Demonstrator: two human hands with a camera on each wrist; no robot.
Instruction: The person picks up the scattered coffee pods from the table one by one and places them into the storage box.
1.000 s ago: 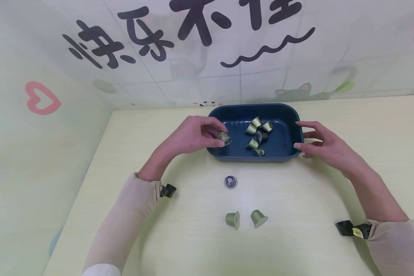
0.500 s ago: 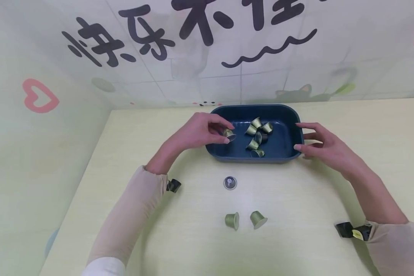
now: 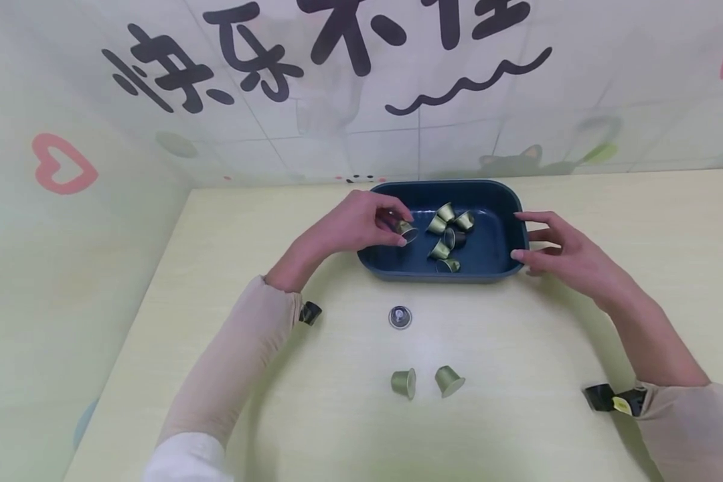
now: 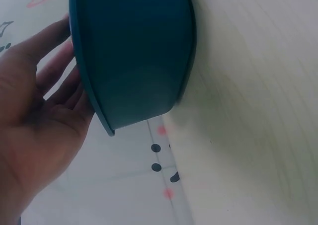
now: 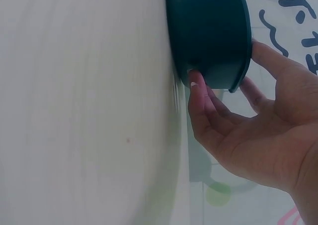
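My left hand [image 3: 361,222] pinches a green coffee capsule [image 3: 406,231] over the left part of a dark blue rectangular dish [image 3: 440,277]. In the left wrist view the dish's wall [image 4: 131,66] hides the fingertips of that hand [image 4: 44,111] and the capsule. Several more green capsules [image 3: 438,225] lie heaped in the middle of the dish, one showing a dark side. At the right end my right hand [image 3: 569,254] grips the dish, with thumb and index finger at the rim. From the right wrist, the fingers [image 5: 198,93] press against its outer wall [image 5: 211,36].
On the pale wooden table [image 3: 518,428], a capsule [image 3: 400,317] stands in front of the dish, its round end up. Two green capsules lie nearer, one on the left [image 3: 404,383] and one on the right [image 3: 449,381]. A printed wall [image 3: 361,147] rises close behind the dish.
My left hand has moved right and slightly farther back with the capsule, deeper over the dish. The right hand keeps its grip, and the loose capsules stay where they were.
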